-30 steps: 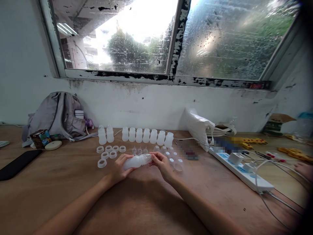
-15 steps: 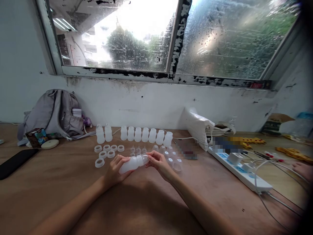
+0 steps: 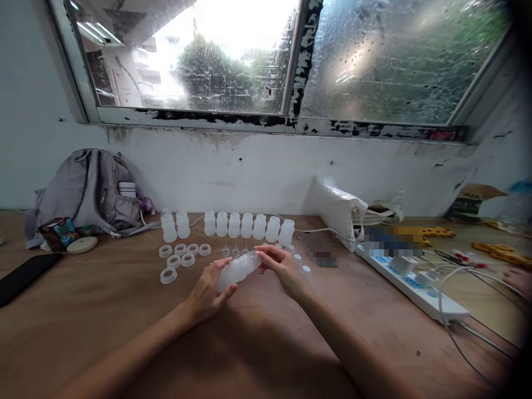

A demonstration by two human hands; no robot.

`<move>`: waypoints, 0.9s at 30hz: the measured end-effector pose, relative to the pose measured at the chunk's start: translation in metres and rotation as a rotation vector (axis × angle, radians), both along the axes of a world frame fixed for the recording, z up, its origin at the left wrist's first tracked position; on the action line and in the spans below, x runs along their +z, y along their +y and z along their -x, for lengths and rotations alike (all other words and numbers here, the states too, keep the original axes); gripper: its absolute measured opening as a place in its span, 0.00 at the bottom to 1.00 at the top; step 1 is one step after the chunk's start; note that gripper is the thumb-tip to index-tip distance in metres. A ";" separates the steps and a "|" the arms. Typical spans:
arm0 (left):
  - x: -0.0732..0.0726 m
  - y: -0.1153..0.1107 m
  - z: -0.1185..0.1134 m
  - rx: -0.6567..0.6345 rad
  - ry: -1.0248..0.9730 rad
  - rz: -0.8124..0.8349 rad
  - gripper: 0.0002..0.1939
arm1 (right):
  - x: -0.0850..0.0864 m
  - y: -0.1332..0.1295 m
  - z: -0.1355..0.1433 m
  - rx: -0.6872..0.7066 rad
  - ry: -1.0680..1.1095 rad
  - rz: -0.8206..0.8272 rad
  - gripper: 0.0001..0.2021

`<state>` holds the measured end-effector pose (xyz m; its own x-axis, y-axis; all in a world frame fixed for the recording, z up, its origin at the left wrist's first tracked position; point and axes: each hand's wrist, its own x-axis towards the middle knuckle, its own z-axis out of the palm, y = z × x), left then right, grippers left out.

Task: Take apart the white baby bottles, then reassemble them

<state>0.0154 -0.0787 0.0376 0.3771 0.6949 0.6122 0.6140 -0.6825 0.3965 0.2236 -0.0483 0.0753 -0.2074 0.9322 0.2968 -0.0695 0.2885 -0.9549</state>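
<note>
My left hand (image 3: 211, 291) wraps round the body of a frosted white bottle (image 3: 233, 275), tilted with its top to the right. The fingers of my right hand (image 3: 280, 269) close on the clear cap at its upper end. Behind stands a row of several open frosted bottles (image 3: 247, 226), with two capped bottles (image 3: 168, 227) to the left. Several white rings (image 3: 168, 275) lie left of my hands. Clear teats (image 3: 225, 251) sit just beyond the held bottle. Clear caps (image 3: 306, 270) lie partly hidden behind my right hand.
A grey backpack (image 3: 91, 194), a small box (image 3: 58, 234) and a black phone (image 3: 28, 276) are on the left. To the right are a white bag (image 3: 338, 210), a power strip (image 3: 415, 288) with cables, and another person's hand (image 3: 517, 277) at the edge.
Both hands and the held bottle have moved to the right and slightly up in view. My right hand now covers more of the clear caps.
</note>
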 end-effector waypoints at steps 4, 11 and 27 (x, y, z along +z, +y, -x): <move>0.026 -0.003 -0.013 -0.045 -0.004 -0.021 0.28 | 0.018 -0.007 0.001 -0.075 -0.228 -0.208 0.14; 0.063 0.003 -0.027 -0.063 0.022 0.132 0.16 | 0.029 -0.012 0.013 -0.109 -0.405 -0.368 0.12; 0.136 0.146 0.070 0.570 0.531 0.188 0.24 | -0.046 0.011 0.000 -0.028 -0.351 -0.132 0.09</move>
